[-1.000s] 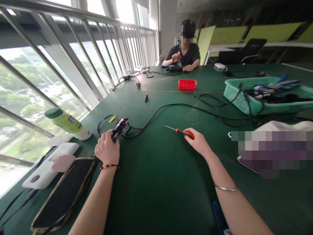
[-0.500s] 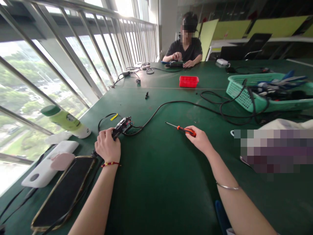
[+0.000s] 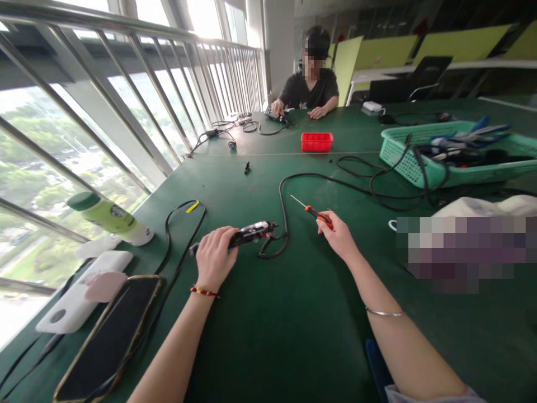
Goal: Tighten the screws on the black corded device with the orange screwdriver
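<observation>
My left hand (image 3: 216,254) is wrapped around a slim black corded device (image 3: 253,232). Silvery inner parts seem to show at its right end, though motion blurs them; its exact kind is unclear. A black power cord (image 3: 282,196) loops out from that end across the green table (image 3: 268,324). In my right hand (image 3: 339,238) is a screwdriver (image 3: 322,218) with an orange and black handle, its thin shaft pointing up and left, away from the device. My fingers close around the handle.
At left lie a phone (image 3: 111,336), a white power bank (image 3: 84,291), a green-capped bottle (image 3: 111,218) and a cable with a yellow tag (image 3: 192,206). Farther off are a small black part (image 3: 247,168), a red bin (image 3: 317,142), a teal basket (image 3: 405,157) and a co-worker (image 3: 310,84).
My left hand has moved right with the device, swinging it flatter, and its cord has shifted along. My right hand keeps the screwdriver, tilted slightly more upward. The co-worker's hands have moved apart.
</observation>
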